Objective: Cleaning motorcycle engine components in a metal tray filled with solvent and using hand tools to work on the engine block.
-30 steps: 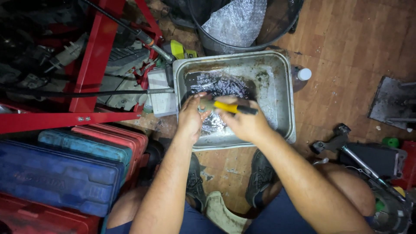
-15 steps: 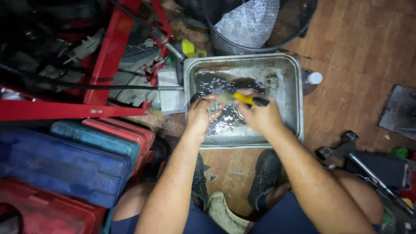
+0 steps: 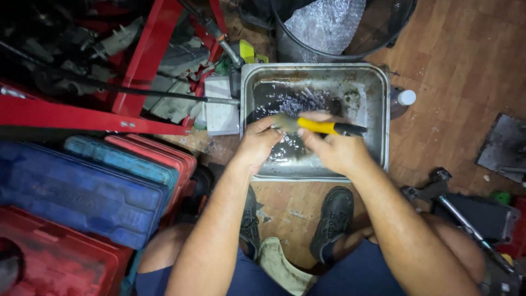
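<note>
A dented metal pan (image 3: pixel 378 98) with dark oily liquid sits on the wooden floor in front of me. Over the pan, my right hand (image 3: pixel 334 151) grips a brush with a yellow and black handle (image 3: pixel 329 127); its head is blurred. My left hand (image 3: pixel 256 143) is closed around a small grey part (image 3: pixel 284 121) right at the brush head; the part's shape is too blurred to make out. Both hands hover above the liquid, near the pan's front half.
Red (image 3: pixel 49 257) and blue (image 3: pixel 76 189) plastic tool cases are stacked at the left. A red metal frame (image 3: pixel 131 71) with engine parts stands behind them. A dark bin (image 3: pixel 339 27) is beyond the pan, a white-capped bottle (image 3: pixel 404 98) beside it. Tools (image 3: pixel 455 203) lie at the right.
The view has drifted slightly. Both hands stay over the pan, and the brush has shifted a little against the part in my left hand.
</note>
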